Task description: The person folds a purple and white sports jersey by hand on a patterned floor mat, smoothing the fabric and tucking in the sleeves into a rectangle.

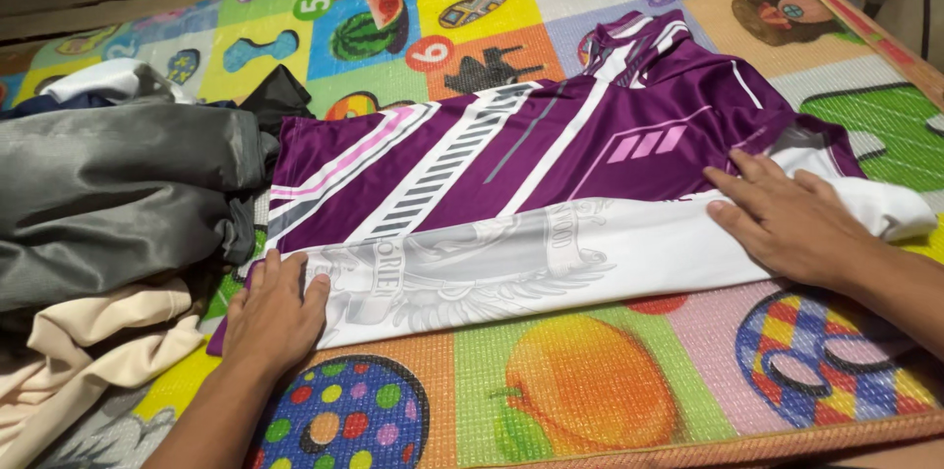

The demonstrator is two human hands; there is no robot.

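Two flat, open hands press a purple-and-white jersey [551,174] onto the colourful play mat [590,390]. The left hand [275,317] pins the hem end near the pile of clothes [108,204]; the right hand [787,218] lies on the white near edge by the sleeve. Neither grips anything. The jersey lies spread lengthwise, its near edge already turned over, so this looks like a fold being smoothed. A further fold would call for pinching an edge and keeping the fabric unwrinkled.
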